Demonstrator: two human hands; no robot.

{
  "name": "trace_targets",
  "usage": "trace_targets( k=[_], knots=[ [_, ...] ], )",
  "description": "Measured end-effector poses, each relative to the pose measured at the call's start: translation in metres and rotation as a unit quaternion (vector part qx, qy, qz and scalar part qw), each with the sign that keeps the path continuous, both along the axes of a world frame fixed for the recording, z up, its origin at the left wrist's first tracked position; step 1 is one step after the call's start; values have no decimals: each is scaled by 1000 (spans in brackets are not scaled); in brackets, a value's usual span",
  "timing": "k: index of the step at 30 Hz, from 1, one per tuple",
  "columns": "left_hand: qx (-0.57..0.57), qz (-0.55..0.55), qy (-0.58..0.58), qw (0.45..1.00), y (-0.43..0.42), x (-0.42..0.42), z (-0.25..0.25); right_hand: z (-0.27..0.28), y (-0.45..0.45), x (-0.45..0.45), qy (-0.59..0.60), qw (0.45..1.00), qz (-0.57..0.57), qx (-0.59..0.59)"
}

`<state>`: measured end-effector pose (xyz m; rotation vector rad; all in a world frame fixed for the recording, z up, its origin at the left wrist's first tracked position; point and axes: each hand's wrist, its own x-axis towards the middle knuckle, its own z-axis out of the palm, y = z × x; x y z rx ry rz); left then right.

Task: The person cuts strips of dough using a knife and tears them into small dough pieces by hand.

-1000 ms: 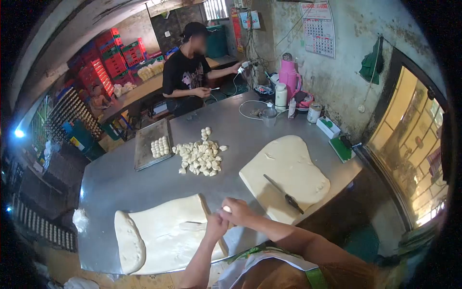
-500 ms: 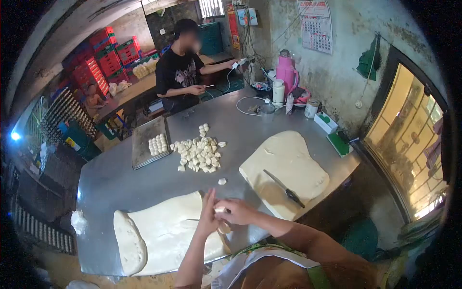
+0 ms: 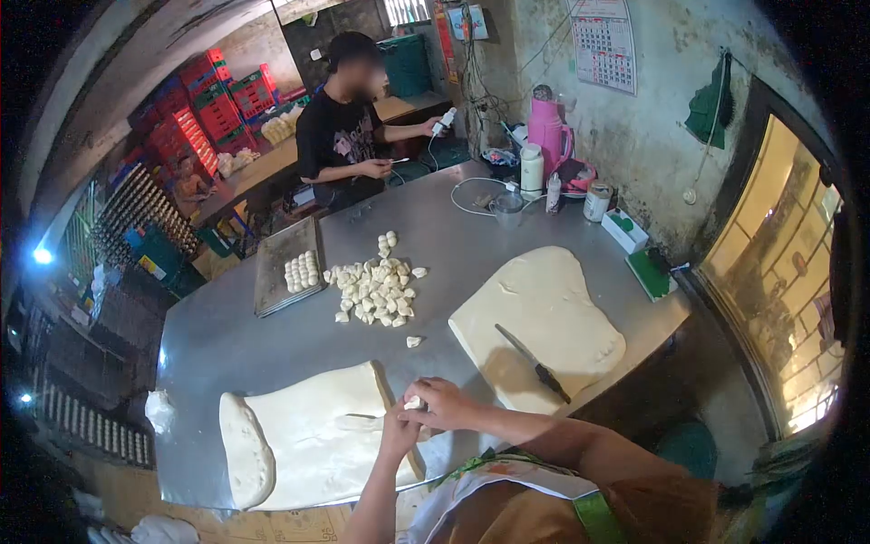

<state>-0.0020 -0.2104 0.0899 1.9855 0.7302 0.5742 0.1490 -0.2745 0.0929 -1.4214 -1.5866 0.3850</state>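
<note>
A small dough piece (image 3: 414,403) is at the lower middle of the frame, caught between both hands. The right hand (image 3: 443,404) pinches it, fingers curled; the left hand (image 3: 399,430) presses in against it from the left, beside the right edge of a folded dough sheet (image 3: 317,426). That sheet reaches close to the near edge of the counter (image 3: 245,340). Right of centre, a second dough sheet (image 3: 544,299) carries a knife (image 3: 532,363), its handle pointing toward the counter's right edge. Between the sheets a strip of grey metal runs up from the hands, widening past one loose lump (image 3: 414,342) to the dough pile (image 3: 373,292). Left of the pile, a tray (image 3: 272,272) meets the counter's far edge. A pink thermos (image 3: 546,134) stands at upper right.
</note>
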Motion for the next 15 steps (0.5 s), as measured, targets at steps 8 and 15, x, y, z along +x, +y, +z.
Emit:
trace_targets(
  k=[8, 15],
  knots=[
    [-69, -8, 10, 998, 12, -11, -28, 2, 4, -4, 0, 1000, 15, -23],
    [-96, -47, -5, 994, 22, -18, -30, -5, 5, -16, -4, 997, -32, -75]
  ],
)
